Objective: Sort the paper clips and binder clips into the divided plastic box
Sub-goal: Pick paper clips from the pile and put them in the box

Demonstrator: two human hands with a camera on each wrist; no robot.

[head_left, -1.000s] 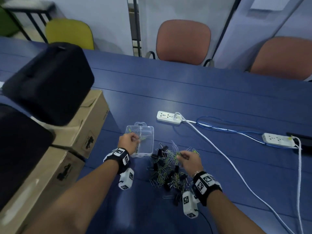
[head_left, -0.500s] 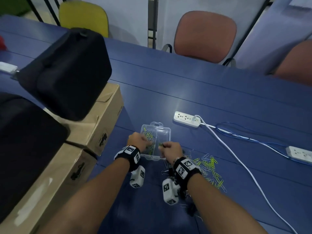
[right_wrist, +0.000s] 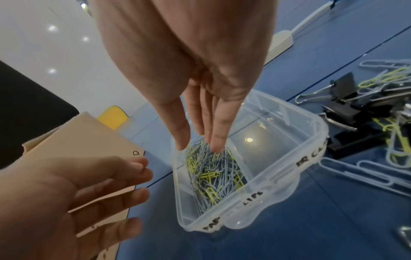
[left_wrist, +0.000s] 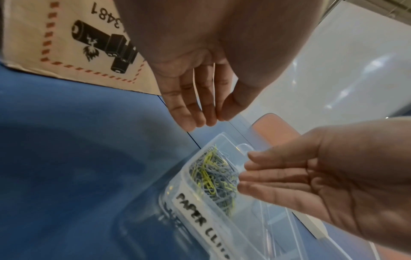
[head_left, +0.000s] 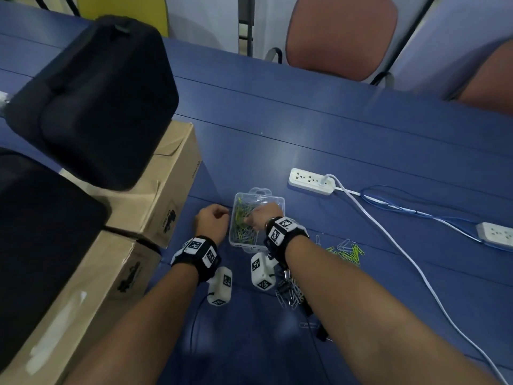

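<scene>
The clear divided plastic box (head_left: pixel 280 204) sits on the blue table, labelled "PAPER CLIPS" on its near wall (right_wrist: pixel 251 195). Its left compartment holds yellow and grey paper clips (right_wrist: pixel 213 172) (left_wrist: pixel 213 176). My right hand (right_wrist: pixel 199 146) (head_left: pixel 259 218) reaches down into that compartment, fingers straight, their tips at the clips. My left hand (head_left: pixel 213 219) (left_wrist: pixel 200 121) hovers just left of the box with relaxed, empty fingers. The right compartment (right_wrist: pixel 266 144) shows bare plastic. Loose paper clips (head_left: pixel 347 252) and black binder clips (right_wrist: pixel 355 109) (head_left: pixel 288 290) lie right of the box.
Two cardboard boxes (head_left: pixel 166 195) topped by black cases (head_left: pixel 91 98) stand close on the left. A white power strip (head_left: pixel 311 182) with white and blue cables (head_left: pixel 410 215) lies behind and to the right. Chairs line the far table edge.
My right hand left the clip pile, crossed to the box and now points straight-fingered into the left compartment. My left hand drew off the box to its left side.
</scene>
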